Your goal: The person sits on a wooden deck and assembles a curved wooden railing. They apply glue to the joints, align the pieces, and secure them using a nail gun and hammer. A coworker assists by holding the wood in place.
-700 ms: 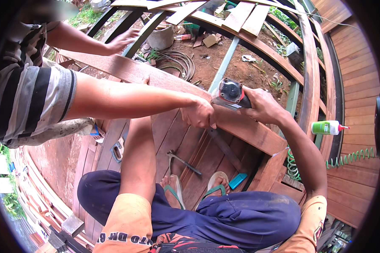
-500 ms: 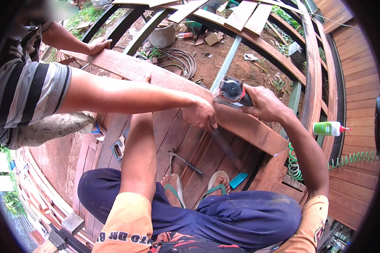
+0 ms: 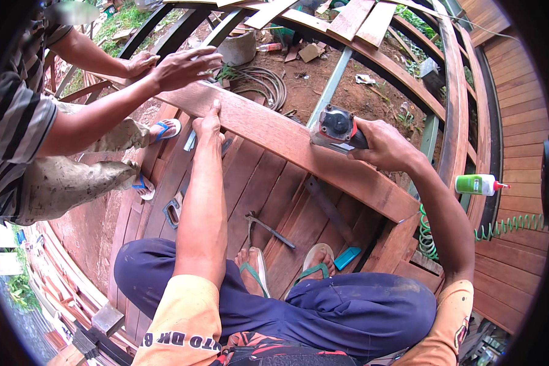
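Note:
A long reddish-brown plank [image 3: 268, 131] runs diagonally across the deck frame in front of me. My left hand [image 3: 208, 122] is closed round its near edge, thumb on top. Farther right, my right hand [image 3: 384, 145] grips a black-and-red power tool [image 3: 337, 125], whose head rests on or just over the plank; its exact kind I cannot make out. Opposite, a co-worker's one hand [image 3: 141, 63] lies at the plank's far left end. That person's other hand [image 3: 188, 66] is spread above the plank, near my left hand.
Below lie a hammer [image 3: 269, 232], a handsaw handle [image 3: 172, 212], a dark flat bar [image 3: 330, 208] and a blue piece [image 3: 347, 258]. A green-and-white bottle [image 3: 477, 184] and a green coiled hose [image 3: 427, 235] are to the right. Open joists [image 3: 409, 85] span bare soil beyond.
The co-worker's arm, which reached across to the dark bar, has drawn back left, and that hand now hovers open over the plank. My hands stay nearly in place.

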Motion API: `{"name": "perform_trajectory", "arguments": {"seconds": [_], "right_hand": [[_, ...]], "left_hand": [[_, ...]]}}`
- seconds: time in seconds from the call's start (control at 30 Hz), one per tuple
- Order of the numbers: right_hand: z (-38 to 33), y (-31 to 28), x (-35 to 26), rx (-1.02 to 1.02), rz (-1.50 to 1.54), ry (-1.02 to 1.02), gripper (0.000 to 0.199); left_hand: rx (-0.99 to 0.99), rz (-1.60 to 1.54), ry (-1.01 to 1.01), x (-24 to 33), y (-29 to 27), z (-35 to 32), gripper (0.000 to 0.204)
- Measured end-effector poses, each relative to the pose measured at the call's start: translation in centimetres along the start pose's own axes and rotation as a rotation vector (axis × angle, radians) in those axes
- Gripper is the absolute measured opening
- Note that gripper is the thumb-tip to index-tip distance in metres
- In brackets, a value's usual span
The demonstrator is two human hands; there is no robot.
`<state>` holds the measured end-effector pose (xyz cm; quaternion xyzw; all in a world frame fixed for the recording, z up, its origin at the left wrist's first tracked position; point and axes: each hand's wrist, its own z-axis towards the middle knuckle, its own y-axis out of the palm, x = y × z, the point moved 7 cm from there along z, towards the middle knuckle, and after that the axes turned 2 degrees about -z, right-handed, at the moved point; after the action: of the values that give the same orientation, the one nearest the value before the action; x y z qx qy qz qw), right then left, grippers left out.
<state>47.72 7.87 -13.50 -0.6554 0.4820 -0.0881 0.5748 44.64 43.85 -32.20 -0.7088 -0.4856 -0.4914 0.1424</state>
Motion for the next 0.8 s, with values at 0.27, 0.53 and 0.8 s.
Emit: {"name": "perform_trajectory", "arguments": {"seconds": [0.27, 0.53, 0.8], "right_hand": [[0.4, 0.1, -0.9, -0.009, -0.006, -0.049, 0.053], [0.7, 0.1, -0.8, -0.05, 0.036, -0.036, 0.055], [0.2, 0.3, -0.8, 0.0, -0.051, -0.025, 0.076]], "left_hand": [[0.016, 0.009, 0.049, -0.8, -0.8, 2.5, 0.051], [0.07, 0.128, -0.005, -1.2, -0.1, 2.1, 0.055], [-0.151, 0.114, -0.007, -4.7, -4.3, 13.3, 0.06]]}}
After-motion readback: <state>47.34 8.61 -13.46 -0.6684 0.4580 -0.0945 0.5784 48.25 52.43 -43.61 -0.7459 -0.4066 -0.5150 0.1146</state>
